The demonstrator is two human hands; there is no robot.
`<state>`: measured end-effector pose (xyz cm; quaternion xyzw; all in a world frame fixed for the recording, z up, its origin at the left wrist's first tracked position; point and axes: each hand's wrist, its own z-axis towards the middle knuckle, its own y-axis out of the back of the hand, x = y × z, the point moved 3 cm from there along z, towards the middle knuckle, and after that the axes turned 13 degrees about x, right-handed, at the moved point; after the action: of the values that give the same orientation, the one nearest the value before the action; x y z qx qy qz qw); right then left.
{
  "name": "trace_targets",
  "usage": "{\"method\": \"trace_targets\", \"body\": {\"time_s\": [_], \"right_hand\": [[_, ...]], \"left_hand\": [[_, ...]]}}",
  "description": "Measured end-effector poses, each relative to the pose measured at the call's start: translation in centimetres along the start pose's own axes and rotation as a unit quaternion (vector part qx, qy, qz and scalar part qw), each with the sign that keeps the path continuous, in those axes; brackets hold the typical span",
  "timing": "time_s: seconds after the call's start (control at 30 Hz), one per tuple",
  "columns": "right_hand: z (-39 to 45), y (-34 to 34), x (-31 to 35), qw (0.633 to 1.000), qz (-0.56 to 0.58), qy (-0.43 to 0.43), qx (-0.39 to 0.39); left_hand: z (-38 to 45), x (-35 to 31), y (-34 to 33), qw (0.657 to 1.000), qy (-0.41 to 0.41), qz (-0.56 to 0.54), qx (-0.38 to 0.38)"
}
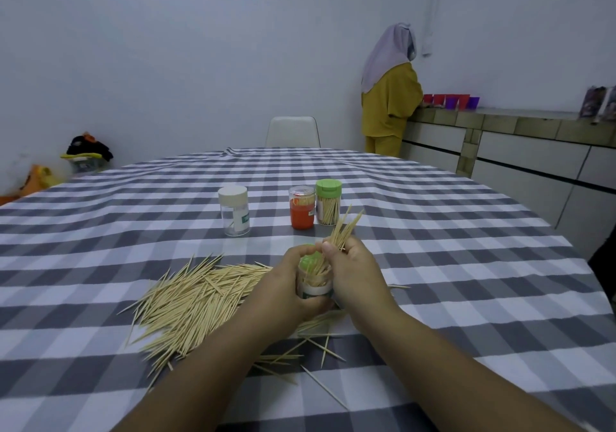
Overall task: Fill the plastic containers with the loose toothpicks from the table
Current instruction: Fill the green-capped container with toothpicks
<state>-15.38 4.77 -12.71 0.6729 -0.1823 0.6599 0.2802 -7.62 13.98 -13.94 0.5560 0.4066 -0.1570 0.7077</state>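
Observation:
My left hand (286, 286) grips a small clear container (315, 285) with a green rim, held just above the checked tablecloth. My right hand (353, 273) pinches a bundle of toothpicks (343, 230); their lower ends reach into the container's mouth and their upper ends fan out toward the far side. A large heap of loose toothpicks (196, 301) lies to the left of my hands, with a few scattered ones nearer me. Farther back stand a clear container with a white lid (234, 210), an orange container (302, 207) and a green-lidded container (328, 201) holding toothpicks.
The round table (466, 265) wears a grey and white checked cloth. A white chair (292, 131) stands at the far side. A person in yellow stands at a tiled counter (500, 125) at the right, with red and purple cups on it.

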Motion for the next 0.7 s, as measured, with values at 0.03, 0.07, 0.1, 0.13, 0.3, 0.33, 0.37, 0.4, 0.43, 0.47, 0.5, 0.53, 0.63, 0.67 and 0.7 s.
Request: {"method": "trace_targets", "body": {"time_s": [0.03,0.07,0.1,0.13,0.3,0.33,0.37,0.4,0.43,0.47,0.5,0.53,0.63,0.67,0.7], "right_hand": [[-0.03,-0.08,0.0,1.0,-0.011,0.0,0.004],[-0.05,-0.14,-0.01,1.0,-0.023,0.001,0.008],[-0.07,-0.18,0.0,0.999,-0.034,0.001,0.01],[-0.13,-0.18,0.05,0.999,-0.042,0.001,0.012],[-0.73,-0.08,0.48,0.999,-0.045,0.011,0.014],[-0.77,-0.04,0.53,0.999,-0.048,0.015,0.009],[-0.81,0.0,0.59,0.999,-0.047,0.018,0.005],[-0.79,0.04,0.65,0.999,-0.044,0.022,0.0],[-0.76,0.11,0.68,0.999,-0.043,0.028,-0.004],[-0.75,0.15,0.74,0.999,-0.041,0.035,-0.006],[-0.73,0.18,0.77,0.998,-0.042,0.041,-0.005],[-0.72,0.17,0.75,0.998,-0.046,0.04,0.0],[-0.62,-0.02,0.51,0.997,-0.065,0.003,0.032],[-0.63,-0.09,0.48,0.997,-0.068,-0.01,0.039],[-0.68,-0.08,0.51,0.997,-0.065,-0.016,0.04]], "left_hand": [[-0.06,-0.06,0.04,1.0,-0.002,0.001,-0.001],[-0.1,-0.1,0.07,1.0,-0.004,0.002,-0.001],[-0.14,-0.17,0.09,1.0,-0.005,0.002,-0.002],[-0.14,-0.23,0.11,1.0,-0.006,0.002,-0.003],[-0.07,-0.22,0.08,1.0,0.002,0.006,0.0],[-0.05,-0.15,0.07,1.0,0.004,0.006,0.0],[-0.02,-0.11,0.07,1.0,0.007,0.007,0.001],[-0.01,-0.07,0.07,1.0,0.01,0.007,0.002],[-0.03,-0.05,0.07,1.0,0.011,0.007,0.003],[-0.05,-0.08,0.08,1.0,0.011,0.008,0.003],[-0.08,-0.11,0.08,1.0,0.01,0.008,0.003],[-0.08,-0.13,0.09,1.0,0.009,0.01,0.004],[-0.04,-0.18,0.07,1.0,0.011,0.007,0.006],[-0.04,-0.17,0.05,1.0,0.012,0.007,0.008],[-0.03,-0.12,0.03,1.0,0.013,0.005,0.007]]}}
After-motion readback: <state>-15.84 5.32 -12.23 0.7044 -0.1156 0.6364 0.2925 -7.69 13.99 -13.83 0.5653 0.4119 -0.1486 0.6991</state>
